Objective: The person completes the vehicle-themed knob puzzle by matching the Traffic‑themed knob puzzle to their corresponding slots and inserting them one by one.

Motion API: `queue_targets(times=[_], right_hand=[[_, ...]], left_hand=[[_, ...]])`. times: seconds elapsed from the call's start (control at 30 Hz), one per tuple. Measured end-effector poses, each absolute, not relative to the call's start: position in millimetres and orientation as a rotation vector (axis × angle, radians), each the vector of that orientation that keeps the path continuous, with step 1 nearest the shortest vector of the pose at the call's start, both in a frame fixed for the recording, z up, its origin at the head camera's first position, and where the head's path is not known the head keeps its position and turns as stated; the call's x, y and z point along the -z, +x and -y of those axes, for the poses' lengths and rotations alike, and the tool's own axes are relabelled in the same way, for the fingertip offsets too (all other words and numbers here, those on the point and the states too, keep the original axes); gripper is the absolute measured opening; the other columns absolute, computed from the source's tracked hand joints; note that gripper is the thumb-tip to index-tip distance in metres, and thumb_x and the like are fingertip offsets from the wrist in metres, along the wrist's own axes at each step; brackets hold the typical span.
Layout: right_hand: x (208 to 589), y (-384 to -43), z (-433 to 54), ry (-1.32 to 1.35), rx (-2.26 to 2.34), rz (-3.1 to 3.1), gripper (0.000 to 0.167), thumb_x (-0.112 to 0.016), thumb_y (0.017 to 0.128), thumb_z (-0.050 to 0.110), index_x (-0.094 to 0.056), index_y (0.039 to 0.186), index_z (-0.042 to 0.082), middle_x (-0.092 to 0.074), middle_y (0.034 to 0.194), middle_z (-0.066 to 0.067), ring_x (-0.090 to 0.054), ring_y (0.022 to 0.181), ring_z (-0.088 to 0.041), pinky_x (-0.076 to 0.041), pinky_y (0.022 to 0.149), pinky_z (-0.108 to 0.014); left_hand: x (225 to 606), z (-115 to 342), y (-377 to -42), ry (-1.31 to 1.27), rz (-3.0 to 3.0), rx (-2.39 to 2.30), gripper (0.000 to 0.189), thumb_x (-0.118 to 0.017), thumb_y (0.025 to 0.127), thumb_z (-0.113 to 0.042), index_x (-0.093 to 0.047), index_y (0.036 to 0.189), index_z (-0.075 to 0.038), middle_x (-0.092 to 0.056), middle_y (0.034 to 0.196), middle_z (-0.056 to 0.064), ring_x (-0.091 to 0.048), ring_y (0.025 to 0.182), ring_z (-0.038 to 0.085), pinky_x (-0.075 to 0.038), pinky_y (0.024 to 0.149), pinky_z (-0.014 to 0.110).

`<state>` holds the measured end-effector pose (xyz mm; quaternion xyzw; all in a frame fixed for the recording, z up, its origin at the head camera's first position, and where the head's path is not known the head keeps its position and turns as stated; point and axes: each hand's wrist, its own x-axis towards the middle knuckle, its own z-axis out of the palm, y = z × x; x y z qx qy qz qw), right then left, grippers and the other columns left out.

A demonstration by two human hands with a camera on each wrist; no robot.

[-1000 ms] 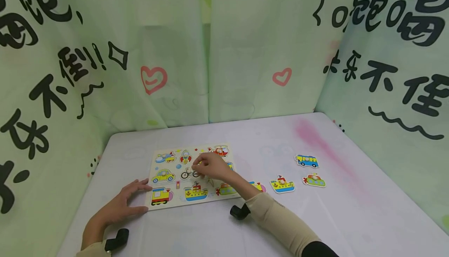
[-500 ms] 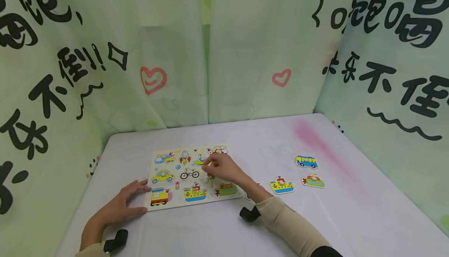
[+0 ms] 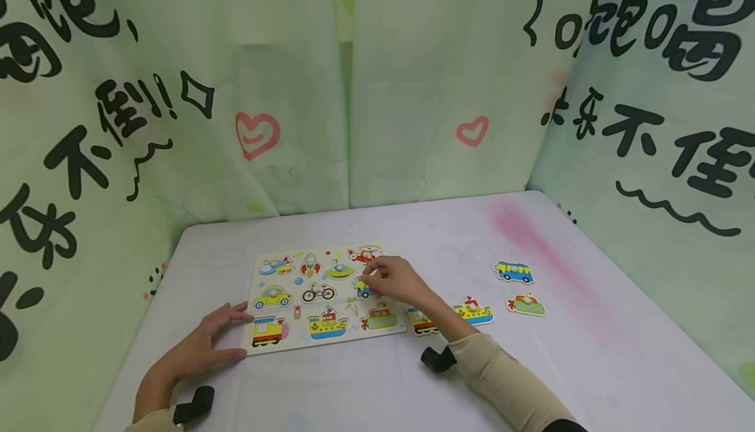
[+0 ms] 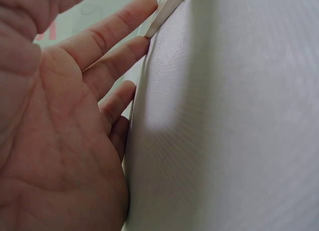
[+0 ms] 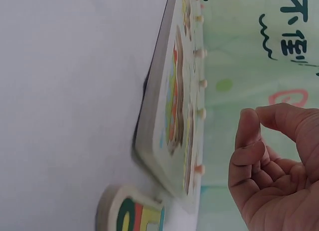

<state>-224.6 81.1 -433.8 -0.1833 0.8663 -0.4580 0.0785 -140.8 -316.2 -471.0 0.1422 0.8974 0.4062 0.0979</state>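
Observation:
A peg puzzle board (image 3: 297,335) with vehicle pictures lies on the table in the head view. My left hand (image 3: 209,337) has its fingertips and thumb at the board's left edge. In the left wrist view the left fingers (image 4: 112,61) are extended. My right hand (image 3: 398,281) is over the board's right side, beside a blue truck (image 3: 362,287) and below a red helicopter (image 3: 362,254). In the right wrist view the right hand (image 5: 276,176) has thumb and index tips together, other fingers curled, with nothing visible between them. Several small wooden knobs (image 5: 202,83) stand up from the board.
Right of the board lie loose pieces: a train (image 3: 422,322) partly behind the right forearm, a boat (image 3: 474,313), a blue bus (image 3: 513,272) and a green submarine (image 3: 527,304). Green printed curtains (image 3: 401,78) stand behind the white table (image 3: 330,392).
My right hand has moved right across the board, from the bicycle past the yellow saucer to the blue truck, uncovering those pictures. My left hand stays at the board's edge.

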Motion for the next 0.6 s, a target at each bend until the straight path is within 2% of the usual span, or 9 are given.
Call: queue_targets(times=[0.27, 0.6], right_hand=[[435.8, -224.9, -102.5, -0.454, 1.377, -2.608, 0.019, -0.069, 0.098, 0.022, -0.069, 0.107, 0.006, -0.070, 0.072, -0.007, -0.064, 0.064, -0.018, -0.050, 0.067, -0.029], [434.4, -221.9, -131.9, -0.387, 1.320, -2.672, 0.017, -0.069, 0.098, 0.022, -0.070, 0.107, 0.007, -0.066, 0.068, -0.002, -0.061, 0.065, -0.018, -0.048, 0.064, -0.030]], left_hand=[[472.3, 315.7, -141.0, 0.404, -2.645, -1.203, 0.053, -0.086, 0.081, -0.023, -0.062, 0.128, -0.012, -0.038, 0.159, 0.025, -0.013, 0.148, 0.057, -0.012, 0.111, 0.081], [470.4, 317.0, -140.2, 0.436, -2.655, -1.223, 0.052, -0.086, 0.081, -0.023, -0.063, 0.126, -0.012, -0.039, 0.157, 0.026, -0.014, 0.147, 0.058, -0.012, 0.110, 0.081]])
